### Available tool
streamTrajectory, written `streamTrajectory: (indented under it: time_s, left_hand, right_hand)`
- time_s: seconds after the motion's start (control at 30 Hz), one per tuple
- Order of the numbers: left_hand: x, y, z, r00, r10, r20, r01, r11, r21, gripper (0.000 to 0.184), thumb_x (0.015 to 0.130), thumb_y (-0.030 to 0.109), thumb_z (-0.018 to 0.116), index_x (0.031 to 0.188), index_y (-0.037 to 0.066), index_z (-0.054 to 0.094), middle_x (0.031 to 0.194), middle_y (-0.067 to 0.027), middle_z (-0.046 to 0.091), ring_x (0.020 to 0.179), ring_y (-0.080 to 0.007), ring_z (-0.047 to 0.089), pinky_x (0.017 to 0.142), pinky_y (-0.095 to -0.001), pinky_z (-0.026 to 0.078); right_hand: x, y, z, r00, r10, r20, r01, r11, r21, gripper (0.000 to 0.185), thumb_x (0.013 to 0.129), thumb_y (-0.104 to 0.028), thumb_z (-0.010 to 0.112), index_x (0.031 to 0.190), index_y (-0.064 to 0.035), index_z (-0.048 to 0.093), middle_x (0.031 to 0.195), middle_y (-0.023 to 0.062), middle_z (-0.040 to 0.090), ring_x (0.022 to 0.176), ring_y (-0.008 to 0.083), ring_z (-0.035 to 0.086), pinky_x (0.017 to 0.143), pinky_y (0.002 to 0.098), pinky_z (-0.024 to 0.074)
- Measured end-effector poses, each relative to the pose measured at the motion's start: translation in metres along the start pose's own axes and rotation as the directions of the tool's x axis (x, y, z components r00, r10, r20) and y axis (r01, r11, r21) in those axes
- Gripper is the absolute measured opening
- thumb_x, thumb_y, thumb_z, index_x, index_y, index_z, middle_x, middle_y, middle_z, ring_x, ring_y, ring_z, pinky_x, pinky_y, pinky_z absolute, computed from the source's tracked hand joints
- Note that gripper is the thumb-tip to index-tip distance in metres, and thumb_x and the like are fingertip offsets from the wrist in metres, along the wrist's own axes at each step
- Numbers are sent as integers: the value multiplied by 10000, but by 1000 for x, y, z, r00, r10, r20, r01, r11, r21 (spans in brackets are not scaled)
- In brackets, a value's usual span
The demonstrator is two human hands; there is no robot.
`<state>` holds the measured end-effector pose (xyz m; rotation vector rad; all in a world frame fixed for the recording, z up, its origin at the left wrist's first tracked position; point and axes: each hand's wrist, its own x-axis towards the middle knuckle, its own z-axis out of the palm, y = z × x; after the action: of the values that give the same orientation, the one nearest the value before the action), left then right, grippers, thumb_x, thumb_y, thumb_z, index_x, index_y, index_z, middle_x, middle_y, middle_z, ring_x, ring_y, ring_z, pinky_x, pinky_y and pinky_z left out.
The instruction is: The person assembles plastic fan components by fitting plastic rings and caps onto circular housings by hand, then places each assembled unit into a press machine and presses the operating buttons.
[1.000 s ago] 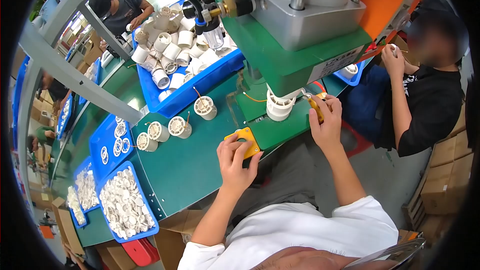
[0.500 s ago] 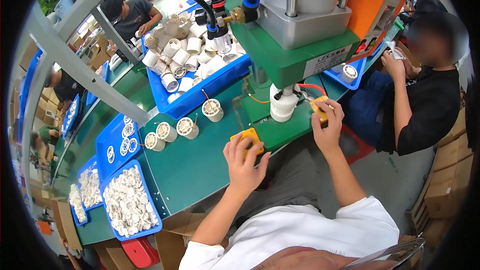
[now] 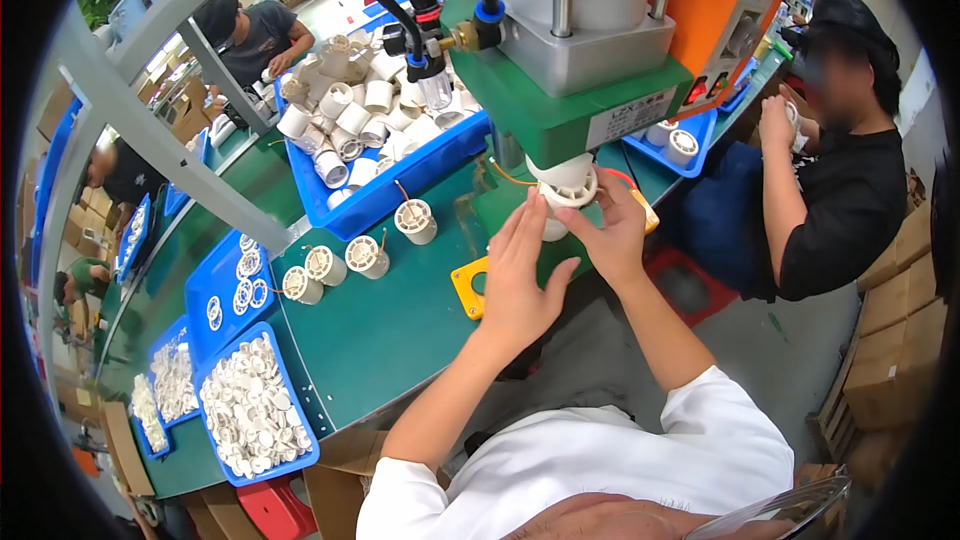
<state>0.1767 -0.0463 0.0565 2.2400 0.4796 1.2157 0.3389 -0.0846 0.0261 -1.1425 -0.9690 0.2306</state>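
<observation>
Head view: the white part [image 3: 570, 191] sits just under the press [image 3: 545, 127], ahead of both palms; the right hand [image 3: 614, 237], nearer, grips its right side between thumb and fingers; the left hand [image 3: 525, 285], thumb wide, has fingertips at its left. Whether its long axis leans, I cannot tell.

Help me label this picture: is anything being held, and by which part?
A white cup under the press: the right grip seems to hold its slotted end's right side; the left grip is at its left, contact unclear.
</observation>
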Motion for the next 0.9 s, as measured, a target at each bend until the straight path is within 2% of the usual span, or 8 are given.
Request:
streamTrajectory:
  time_s: [0.13, 0.27, 0.33, 0.57, 0.7, 0.77, 0.83, 0.9]
  left_hand:
    - [-12, -31, -40, 999, -36, 12, 34, 989, 144, 545, 821, 12, 779, 1340, 8, 616, 1362, -198, 634, 1261, -389, 599, 1061, -455, 480]
    - [-15, -88, -78, 972, -180, -152, 227, 892, 392, 512, 837, 75, 784, 1316, 6, 615, 1241, -178, 665, 1198, -378, 602, 1026, -493, 462]
    - [-6, -104, -90, 975, -205, -79, 199, 672, 713, 568, 846, 173, 805, 1352, 26, 592, 1216, -171, 664, 1216, -352, 578, 1039, -496, 424]
    - [8, -129, -79, 953, -288, -96, 283, 729, 623, 508, 781, 202, 845, 1217, 23, 657, 1145, -138, 671, 1126, -342, 594, 995, -470, 442]
    - [-23, -83, -109, 948, -316, -26, 298, 860, 414, 411, 753, 112, 854, 1108, -5, 683, 1208, -152, 681, 1125, -359, 616, 963, -447, 504]
    - [-46, -57, -133, 923, -363, 129, 317, 906, 281, 391, 767, 88, 848, 1115, 12, 688, 1296, -134, 672, 1231, -352, 594, 1030, -437, 489]
    - [-65, -60, -161, 884, -376, 278, 322, 921, 220, 399, 754, 64, 854, 1121, 35, 700, 1327, -120, 669, 1262, -356, 589, 1035, -443, 499]
    - [-82, -55, -174, 837, -369, 405, 338, 929, 148, 413, 741, 40, 861, 1127, 58, 713, 1358, -107, 666, 1294, -359, 585, 1039, -449, 510]
  right_hand:
    - [10, 3, -40, 985, -131, -114, 113, 982, -154, 625, 811, -65, 859, 1375, 5, 600, 1123, 75, 724, 986, 140, 679, 794, 277, 554]
    - [53, 30, -127, 944, -96, -314, -105, 817, -567, 463, 875, -201, 827, 1294, -67, 684, 1093, 113, 728, 899, 177, 702, 759, 315, 574]
    - [68, 45, -148, 929, -51, -366, -233, 686, -689, 486, 832, -226, 852, 1247, -42, 681, 1069, 179, 746, 897, 238, 734, 789, 354, 587]
    - [80, 119, -192, 951, -153, -270, -152, 530, -834, 465, 845, -174, 810, 1264, -42, 657, 1282, 187, 603, 1105, 294, 666, 841, 373, 577]
    - [43, 30, -119, 960, -221, -174, -25, 549, -835, 376, 870, -111, 779, 1227, -49, 679, 1279, 154, 618, 1071, 257, 653, 852, 324, 548]
    - [14, -6, -79, 994, -26, -109, -38, 835, -548, 317, 865, -72, 769, 1172, -51, 696, 1150, 116, 685, 963, 213, 667, 813, 295, 539]
    - [-20, -43, -19, 978, -37, 207, 126, 891, -437, 282, 844, -24, 759, 1119, -53, 704, 1039, 88, 715, 875, 177, 656, 773, 276, 530]
    - [-38, -83, 41, 782, 99, 615, 65, 969, -239, 374, 806, -15, 766, 1165, -71, 676, 1231, 120, 674, 1104, 259, 674, 869, 349, 572]
